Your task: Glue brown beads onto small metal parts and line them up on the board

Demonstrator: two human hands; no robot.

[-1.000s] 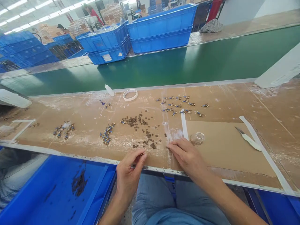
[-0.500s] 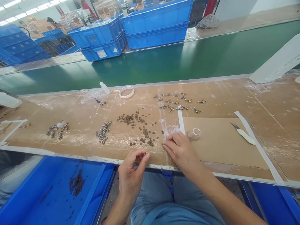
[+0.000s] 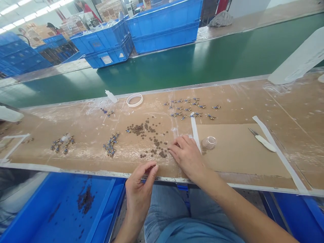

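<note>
At the table's front edge my left hand [image 3: 141, 180] is closed in a pinch, thumb against forefinger; whatever tiny piece it holds is too small to name. To its right, my right hand [image 3: 186, 153] rests low over the tabletop with its fingertips pinched together, what is between them hidden. Those fingertips are beside scattered small brown discs [image 3: 162, 154]. A denser heap of the same discs [image 3: 138, 129] lies farther back. Left of them is a cluster of small blue-and-gold figures [image 3: 110, 145]. More such figures [image 3: 187, 109] lie spaced in rows behind my right hand.
A small clear cup [image 3: 209, 142] and a white-handled knife [image 3: 265, 143] lie on a cardboard sheet [image 3: 240, 158]. Toward the back are a tape roll [image 3: 128, 101] and a white squeeze bottle [image 3: 110, 96]. Beyond runs a green belt [image 3: 162, 67] with blue crates [image 3: 164, 37] behind.
My right hand has moved slightly left and away from me, toward the discs. My left hand keeps its pinch, shifted a little left in view. The camera has tilted slightly.
</note>
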